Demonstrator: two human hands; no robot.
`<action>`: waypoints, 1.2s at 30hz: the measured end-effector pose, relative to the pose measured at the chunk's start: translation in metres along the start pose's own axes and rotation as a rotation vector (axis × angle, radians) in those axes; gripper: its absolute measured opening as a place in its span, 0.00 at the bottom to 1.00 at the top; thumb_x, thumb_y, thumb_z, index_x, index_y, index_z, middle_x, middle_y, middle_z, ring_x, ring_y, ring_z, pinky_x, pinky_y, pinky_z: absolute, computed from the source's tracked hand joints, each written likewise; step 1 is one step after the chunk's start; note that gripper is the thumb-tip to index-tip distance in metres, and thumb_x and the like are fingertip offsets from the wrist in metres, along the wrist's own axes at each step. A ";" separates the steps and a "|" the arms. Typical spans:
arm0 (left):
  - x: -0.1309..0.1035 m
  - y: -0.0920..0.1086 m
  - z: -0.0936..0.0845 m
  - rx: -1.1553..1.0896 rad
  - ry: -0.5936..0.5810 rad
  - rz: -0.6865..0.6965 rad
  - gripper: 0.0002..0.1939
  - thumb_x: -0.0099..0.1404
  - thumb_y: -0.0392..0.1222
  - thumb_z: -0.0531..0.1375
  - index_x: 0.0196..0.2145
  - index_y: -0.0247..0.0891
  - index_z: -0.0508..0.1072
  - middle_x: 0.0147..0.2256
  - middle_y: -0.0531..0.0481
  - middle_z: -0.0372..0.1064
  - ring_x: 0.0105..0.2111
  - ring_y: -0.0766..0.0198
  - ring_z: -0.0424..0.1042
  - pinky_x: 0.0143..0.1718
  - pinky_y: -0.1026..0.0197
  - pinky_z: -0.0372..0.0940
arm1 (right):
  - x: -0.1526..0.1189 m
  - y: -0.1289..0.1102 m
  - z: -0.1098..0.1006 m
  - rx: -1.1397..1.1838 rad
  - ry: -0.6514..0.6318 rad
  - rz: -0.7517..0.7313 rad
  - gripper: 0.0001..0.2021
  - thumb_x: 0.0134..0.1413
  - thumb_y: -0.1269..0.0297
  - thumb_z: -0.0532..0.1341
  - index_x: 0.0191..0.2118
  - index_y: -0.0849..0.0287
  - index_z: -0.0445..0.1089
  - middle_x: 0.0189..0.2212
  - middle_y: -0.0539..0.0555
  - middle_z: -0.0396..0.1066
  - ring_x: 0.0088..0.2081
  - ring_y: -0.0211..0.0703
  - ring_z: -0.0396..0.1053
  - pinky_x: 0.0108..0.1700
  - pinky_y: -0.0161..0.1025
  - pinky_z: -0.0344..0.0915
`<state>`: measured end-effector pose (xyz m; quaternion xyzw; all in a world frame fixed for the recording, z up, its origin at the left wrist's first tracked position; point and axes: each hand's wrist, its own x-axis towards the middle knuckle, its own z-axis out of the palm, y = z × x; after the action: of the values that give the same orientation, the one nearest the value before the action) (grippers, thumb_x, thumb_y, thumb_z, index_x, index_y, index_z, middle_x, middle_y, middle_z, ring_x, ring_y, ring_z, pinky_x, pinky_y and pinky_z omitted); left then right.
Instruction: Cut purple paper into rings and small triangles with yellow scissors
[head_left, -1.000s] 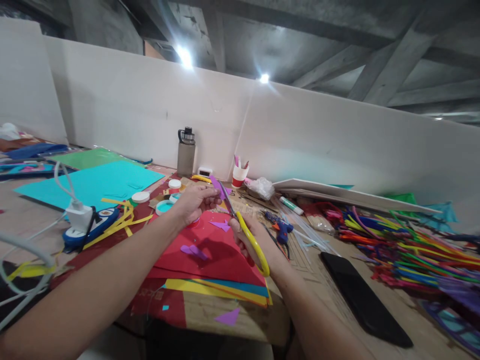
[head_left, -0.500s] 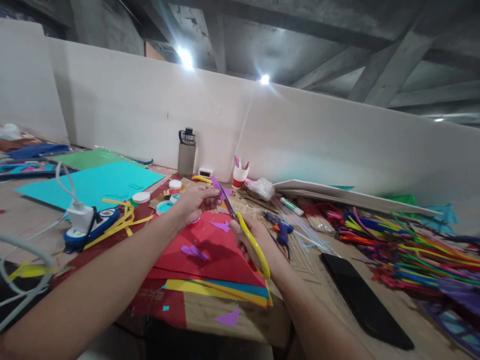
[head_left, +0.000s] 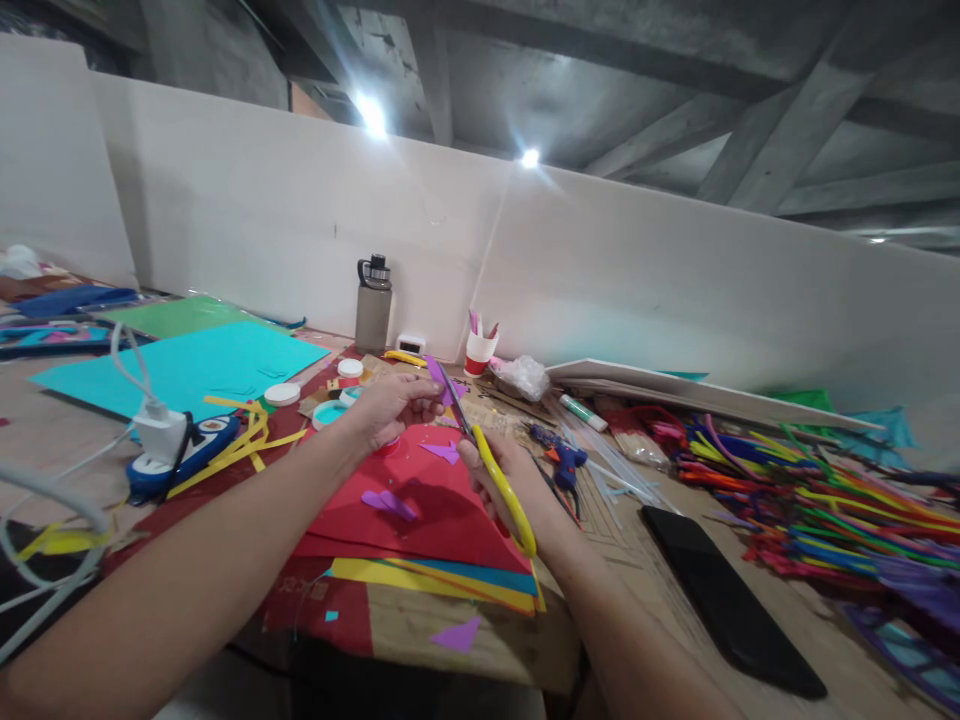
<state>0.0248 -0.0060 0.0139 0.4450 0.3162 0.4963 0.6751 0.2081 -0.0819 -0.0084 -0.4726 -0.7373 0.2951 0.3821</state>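
Observation:
My left hand (head_left: 396,408) pinches a small piece of purple paper (head_left: 436,371) above the red sheets. Closed around the yellow handles of a pair of scissors (head_left: 504,488) is my right hand (head_left: 499,470). The scissor blades point up and away from me and lie against the purple paper, just right of my left fingertips. Below both hands, red paper (head_left: 442,525) is stacked over yellow, orange and blue sheets. A purple cut-out with rounded lobes (head_left: 388,504) rests on the red paper, and a purple scrap (head_left: 455,635) lies on the cardboard nearer me.
To the right are a glue gun (head_left: 566,462), a black phone (head_left: 731,600) and many coloured pipe cleaners (head_left: 847,500). A bottle (head_left: 373,315) and a paper cup (head_left: 480,353) stand by the wall. Leftward lie a power strip (head_left: 184,455), yellow strips (head_left: 247,440) and turquoise paper (head_left: 202,365).
The scissor handles have shifted slightly, and the purple paper has moved a little to the right at the blades. My left hand stays in nearly the same place.

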 end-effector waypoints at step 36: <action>-0.002 0.002 0.001 -0.017 0.026 -0.031 0.07 0.56 0.28 0.61 0.21 0.31 0.71 0.18 0.50 0.69 0.18 0.70 0.69 0.25 0.67 0.65 | -0.004 -0.002 0.011 0.123 -0.022 0.199 0.17 0.53 0.47 0.61 0.29 0.56 0.61 0.15 0.44 0.63 0.11 0.32 0.57 0.12 0.29 0.54</action>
<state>0.0238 -0.0082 0.0159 0.4276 0.3277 0.4944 0.6822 0.1987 -0.0869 -0.0142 -0.5159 -0.6712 0.3814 0.3713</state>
